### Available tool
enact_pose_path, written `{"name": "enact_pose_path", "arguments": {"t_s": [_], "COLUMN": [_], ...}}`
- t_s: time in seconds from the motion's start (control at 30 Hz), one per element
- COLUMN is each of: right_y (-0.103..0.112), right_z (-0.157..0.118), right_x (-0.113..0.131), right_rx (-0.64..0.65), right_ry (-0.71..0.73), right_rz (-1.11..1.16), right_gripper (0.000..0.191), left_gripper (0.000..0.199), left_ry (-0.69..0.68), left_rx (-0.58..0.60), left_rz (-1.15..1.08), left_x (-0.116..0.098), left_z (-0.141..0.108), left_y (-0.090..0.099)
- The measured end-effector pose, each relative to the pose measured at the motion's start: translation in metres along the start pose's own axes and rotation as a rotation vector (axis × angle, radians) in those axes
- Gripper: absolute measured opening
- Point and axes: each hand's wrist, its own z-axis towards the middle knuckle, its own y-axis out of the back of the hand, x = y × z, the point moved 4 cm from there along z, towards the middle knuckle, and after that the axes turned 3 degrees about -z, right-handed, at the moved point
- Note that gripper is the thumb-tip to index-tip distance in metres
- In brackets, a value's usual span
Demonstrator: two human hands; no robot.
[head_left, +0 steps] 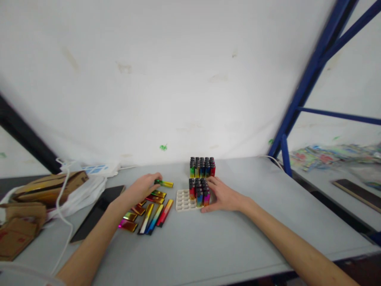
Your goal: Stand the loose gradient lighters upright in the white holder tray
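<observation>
My left hand (147, 183) is closed around the black top of a green and yellow lighter (165, 184), which points to the right. Below that hand, several shiny coloured lighters (156, 198) lie loosely on the grey table. A white tray with round pockets (182, 201) stands near the middle; its left part shows bare pockets. Upright lighters with black tops (199, 198) fill its right part. My right hand (223, 195) rests against the right side of these lighters, thumb and fingers apart around the tray's edge. Behind them stands another block of upright lighters (203, 169).
At left lie a dark flat panel (99, 210), an opened cardboard box (22, 226), white plastic bags (80, 198) and a white cable (67, 222). A blue metal frame (306, 91) rises at right, with plastic packs (327, 157) beyond it. A white wall (178, 79) closes the back.
</observation>
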Motion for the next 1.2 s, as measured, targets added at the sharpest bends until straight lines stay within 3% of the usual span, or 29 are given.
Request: {"name": "enact_pose_path", "arguments": {"t_s": [0.07, 0.17, 0.3, 0.4, 0.47, 0.63, 0.83, 1.0, 1.2], "right_y": [0.0, 0.0, 0.001, 0.0, -0.001, -0.003, -0.002, 0.0, 0.001], "right_z": [0.0, 0.001, 0.0, 0.0, -0.001, -0.001, -0.002, -0.002, -0.003], "right_x": [0.0, 0.001, 0.002, 0.001, 0.0, -0.001, -0.002, -0.002, -0.004], "right_rx": [0.008, 0.014, 0.005, 0.007, 0.005, 0.01, -0.015, -0.007, -0.012], "right_ry": [-0.007, -0.007, -0.004, 0.006, 0.003, 0.008, 0.034, 0.029, 0.025], "right_rz": [-0.001, 0.005, 0.02, 0.022, 0.021, -0.004, -0.008, -0.025, -0.022], "right_gripper": [0.086, 0.088, 0.089, 0.089, 0.089, 0.087, 0.084, 0.084, 0.082], "left_gripper": [0.026, 0.035, 0.045, 0.043, 0.04, 0.034, 0.047, 0.041, 0.035], "left_ry": [0.01, 0.082, 0.218, 0.25, 0.239, 0.214, 0.301, 0.323, 0.362], "left_rx": [-0.094, -0.329, -0.553, -0.592, -0.521, -0.207, 0.058, 0.2, 0.203], "left_rz": [-0.056, -0.231, -0.746, -1.119, -1.263, -1.393, -1.509, -1.537, -1.539], "left_x": [-0.008, -0.013, -0.004, -0.006, -0.018, -0.058, -0.077, -0.094, -0.104], "left_z": [0.0, -0.001, -0.003, -0.002, -0.002, -0.003, -0.004, -0.01, -0.013], "left_y": [0.012, 0.031, 0.038, 0.033, 0.027, 0.005, -0.024, -0.04, -0.054]}}
